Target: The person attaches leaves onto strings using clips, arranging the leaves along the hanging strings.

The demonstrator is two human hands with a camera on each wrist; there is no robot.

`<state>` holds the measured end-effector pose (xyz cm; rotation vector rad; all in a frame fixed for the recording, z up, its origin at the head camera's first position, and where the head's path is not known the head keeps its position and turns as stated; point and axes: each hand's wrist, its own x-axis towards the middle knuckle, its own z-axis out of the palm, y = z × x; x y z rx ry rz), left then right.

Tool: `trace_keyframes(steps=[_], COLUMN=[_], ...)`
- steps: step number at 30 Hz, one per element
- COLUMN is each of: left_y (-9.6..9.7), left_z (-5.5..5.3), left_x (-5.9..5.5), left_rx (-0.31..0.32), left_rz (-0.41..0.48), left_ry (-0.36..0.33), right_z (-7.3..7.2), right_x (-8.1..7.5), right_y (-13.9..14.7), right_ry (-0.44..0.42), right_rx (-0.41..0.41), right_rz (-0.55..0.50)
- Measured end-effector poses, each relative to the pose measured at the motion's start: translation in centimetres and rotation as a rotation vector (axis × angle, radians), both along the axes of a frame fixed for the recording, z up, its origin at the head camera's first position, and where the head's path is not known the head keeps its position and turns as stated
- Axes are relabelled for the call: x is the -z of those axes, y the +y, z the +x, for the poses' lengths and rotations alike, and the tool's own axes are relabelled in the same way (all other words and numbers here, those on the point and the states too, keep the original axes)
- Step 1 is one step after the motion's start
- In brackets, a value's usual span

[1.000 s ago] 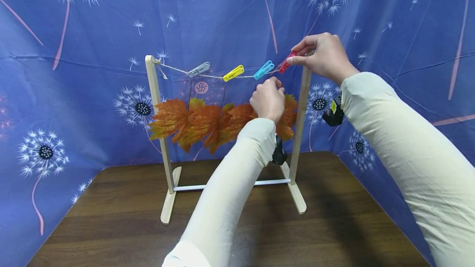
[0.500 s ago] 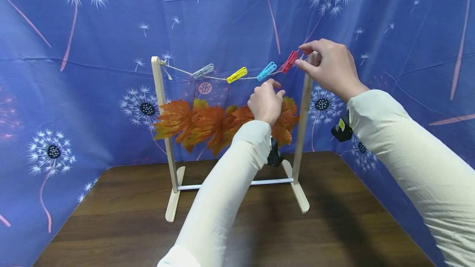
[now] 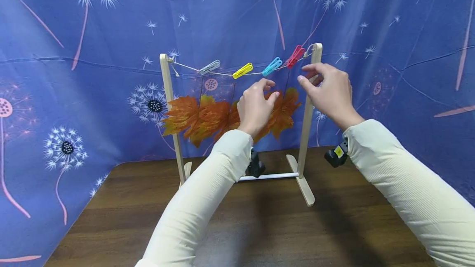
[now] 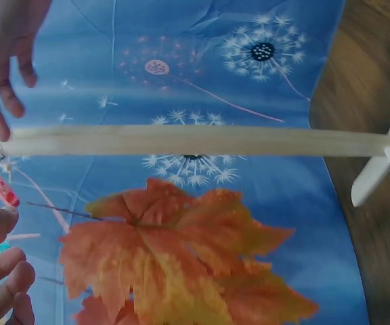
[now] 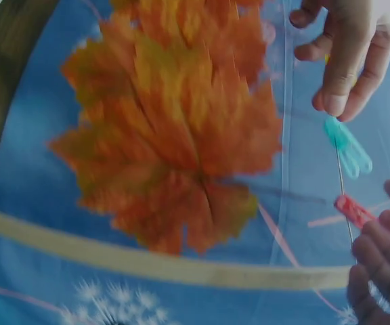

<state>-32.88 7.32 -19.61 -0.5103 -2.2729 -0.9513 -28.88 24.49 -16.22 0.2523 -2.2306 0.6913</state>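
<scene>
Several orange artificial maple leaves hang by their stems from a string line. A red clothespin clips the rightmost leaf near the right post. To its left on the line sit a light blue clothespin, a yellow clothespin and a pale grey clothespin. My right hand is just below and right of the red clothespin, fingers relaxed, holding nothing. My left hand is below the blue clothespin in front of the leaves, its thumb and fingers apart with nothing between them.
A wooden frame holds the string, with a left post, a right post and a white crossbar. It stands on a dark wooden table. Behind it hangs a blue dandelion-print cloth.
My right hand has let go of the red clothespin and moved down from it. My left hand has drawn back, down and left, with its thumb spreading from the fingers.
</scene>
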Motion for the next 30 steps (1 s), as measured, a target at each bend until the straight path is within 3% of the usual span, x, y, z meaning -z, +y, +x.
trace_keyframes(steps=[6, 12, 17, 22, 30], left_y=[-2.4, -4.5, -5.9, -7.6, -10.0], left_z=[1.1, 2.3, 2.8, 3.2, 4.2], left_x=[1.1, 2.4, 3.8, 5.7, 9.1], left_rx=[0.003, -0.003, -0.047, -0.086, -0.152], left_rz=[-0.095, -0.198, -0.249, -0.224, -0.279], left_ry=[0.109, 0.139, 0.135, 0.101, 0.028], right_z=[0.6, 0.7, 1.1, 1.8, 2.6], right_x=[2.9, 5.7, 7.4, 9.1, 12.0], right_y=[-0.9, -1.2, -1.2, -1.8, -3.4], right_ry=[-0.097, -0.132, -0.141, -0.159, -0.264], right_rx=[-0.042, -0.067, -0.044, -0.041, -0.032], right_rz=[-0.019, 0.014, 0.015, 0.035, 0.134])
